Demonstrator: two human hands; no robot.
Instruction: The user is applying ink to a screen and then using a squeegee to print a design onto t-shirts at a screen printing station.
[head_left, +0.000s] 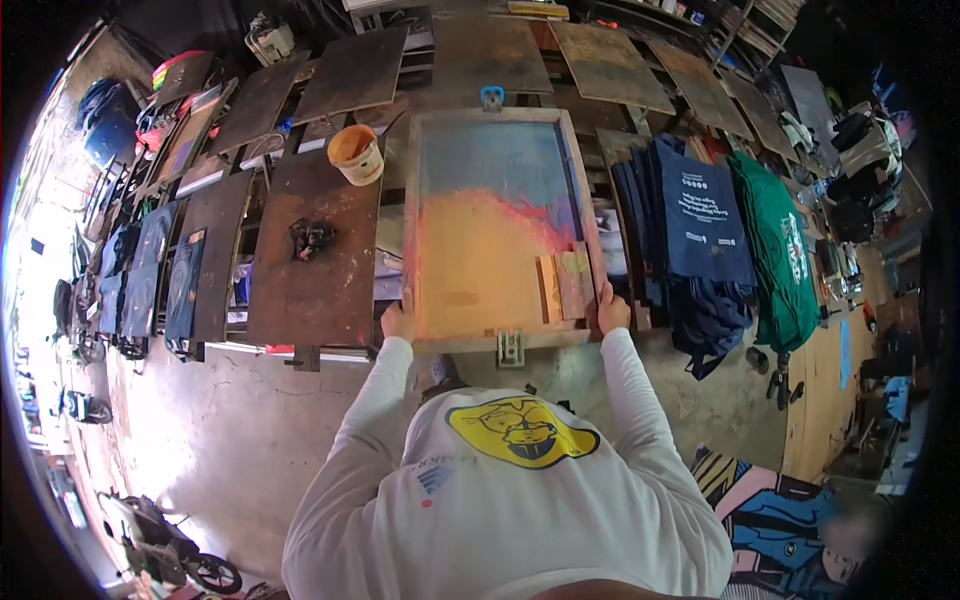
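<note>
A wooden-framed printing screen lies before me, its mesh stained yellow-orange below, pink in the middle and bluish at the far end. My left hand is closed on the frame's near left corner. The near right side of the frame is gripped by my right hand. Inside the frame, by the right rail, rests a wooden-handled squeegee with smears of ink. One metal clamp sits on the near rail, and a blue-topped clamp on the far one. My fingertips are partly hidden by the wood.
At left, an ink-stained bucket and a crumpled dark rag sit on a brown board. Navy cloth bags and green ones are piled to the right. More boards line the far side. A motorcycle stands behind left.
</note>
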